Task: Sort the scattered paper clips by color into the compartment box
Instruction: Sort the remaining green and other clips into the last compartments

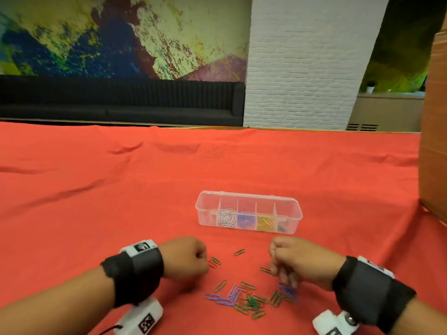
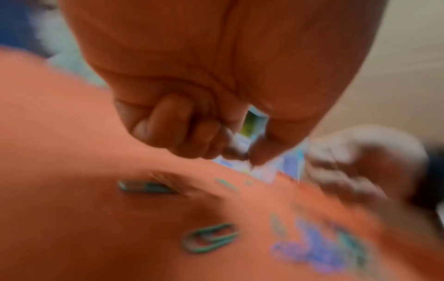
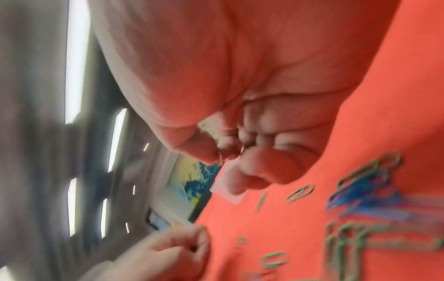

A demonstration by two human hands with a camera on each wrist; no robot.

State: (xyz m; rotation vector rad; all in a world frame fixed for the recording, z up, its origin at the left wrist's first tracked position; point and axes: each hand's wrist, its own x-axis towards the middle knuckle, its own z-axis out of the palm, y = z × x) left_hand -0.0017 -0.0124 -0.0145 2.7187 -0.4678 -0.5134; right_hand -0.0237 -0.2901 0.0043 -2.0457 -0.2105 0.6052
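Note:
A clear compartment box (image 1: 249, 212) lies open on the red cloth, with white, blue and yellow paper clips in its middle cells. Loose green, blue and red clips (image 1: 249, 301) are scattered in front of it. My left hand (image 1: 204, 258) (image 2: 242, 155) is curled into a fist right beside two red clips (image 1: 214, 261), and no clip shows between its fingers. My right hand (image 1: 278, 269) (image 3: 228, 157) hovers, blurred, with curled fingers over a green clip (image 1: 266, 270) and some blue clips (image 1: 287, 290). What it holds is hidden.
A tall brown cardboard box (image 1: 433, 129) stands at the right edge of the table. A single green clip (image 1: 239, 252) lies between the hands and the compartment box. Wrinkled red cloth (image 1: 121, 189) covers the table to the left and behind.

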